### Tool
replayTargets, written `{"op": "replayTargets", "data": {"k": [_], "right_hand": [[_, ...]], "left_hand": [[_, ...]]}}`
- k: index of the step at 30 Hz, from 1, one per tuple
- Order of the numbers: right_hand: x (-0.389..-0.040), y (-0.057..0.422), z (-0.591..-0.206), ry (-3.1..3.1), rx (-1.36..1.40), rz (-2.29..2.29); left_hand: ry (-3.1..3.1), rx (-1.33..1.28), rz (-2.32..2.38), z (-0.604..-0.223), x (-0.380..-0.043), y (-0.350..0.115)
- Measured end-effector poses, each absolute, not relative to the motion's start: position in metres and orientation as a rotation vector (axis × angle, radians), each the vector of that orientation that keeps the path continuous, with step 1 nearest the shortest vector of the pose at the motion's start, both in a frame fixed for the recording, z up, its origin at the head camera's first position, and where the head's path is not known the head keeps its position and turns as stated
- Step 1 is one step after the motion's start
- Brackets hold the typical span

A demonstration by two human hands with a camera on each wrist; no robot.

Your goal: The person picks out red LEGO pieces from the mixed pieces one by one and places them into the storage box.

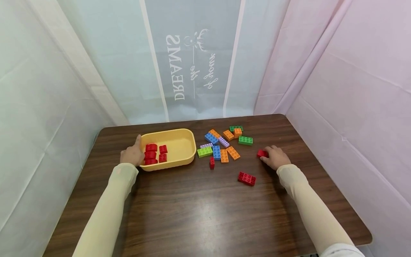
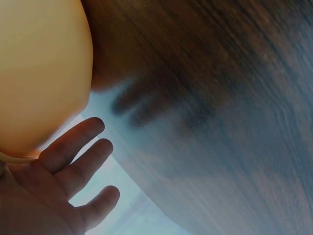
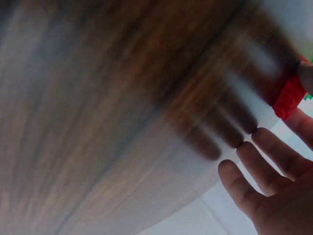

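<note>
On the counter (image 1: 167, 214), right side, head view: right hand (image 1: 275, 157) pinches a partly covered red brick (image 1: 261, 153), grip narrow.
Yellow tray (image 1: 179, 146), head view: left hand (image 1: 132, 154) touches its left rim.
Left wrist: fingers (image 2: 83, 169) apart, thumb hidden; grip's hold, cannot tell.
Right wrist: thumb (image 3: 307, 77) covers brick's end; visible length slants up rightward.

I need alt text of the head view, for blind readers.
A right hand pinches a red plastic brick on a dark wood-grain table; the left hand touches a rounded yellow tray holding red bricks. Multicoloured bricks lie between.
</note>
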State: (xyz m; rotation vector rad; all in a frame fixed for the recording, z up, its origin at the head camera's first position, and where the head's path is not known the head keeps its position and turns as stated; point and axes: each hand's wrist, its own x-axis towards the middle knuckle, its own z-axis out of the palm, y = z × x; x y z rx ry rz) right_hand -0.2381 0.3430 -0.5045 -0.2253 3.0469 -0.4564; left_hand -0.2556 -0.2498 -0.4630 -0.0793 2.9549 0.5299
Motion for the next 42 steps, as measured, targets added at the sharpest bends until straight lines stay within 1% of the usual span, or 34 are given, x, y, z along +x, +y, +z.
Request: {"op": "replayTargets", "data": {"k": [8, 16, 22, 29, 34, 39, 42], "right_hand": [[-0.239, 0.343, -0.506, 3.051, -0.223, -0.459], [-0.232, 0.333, -0.493, 3.069, -0.276, -0.433], [-0.222, 0.310, -0.476, 3.087, -0.372, -0.407], [-0.203, 0.272, -0.462, 2.791, -0.467, -0.469], [-0.189, 0.254, -0.463, 2.680, -0.490, -0.407], [-0.180, 0.249, -0.468, 2.677, -0.482, -0.298], [-0.178, 0.248, -0.471, 2.707, -0.487, -0.315]], "left_hand": [[2.943, -0.076, 0.530, -0.462, -0.257, -0.250], [2.937, -0.082, 0.542, -0.462, -0.259, -0.252], [2.952, -0.075, 0.525, -0.462, -0.261, -0.252], [2.950, -0.070, 0.514, -0.465, -0.260, -0.253], [2.949, -0.077, 0.530, -0.463, -0.258, -0.251], [2.946, -0.076, 0.522, -0.463, -0.258, -0.251], [2.953, -0.073, 0.518, -0.464, -0.259, -0.252]]}}
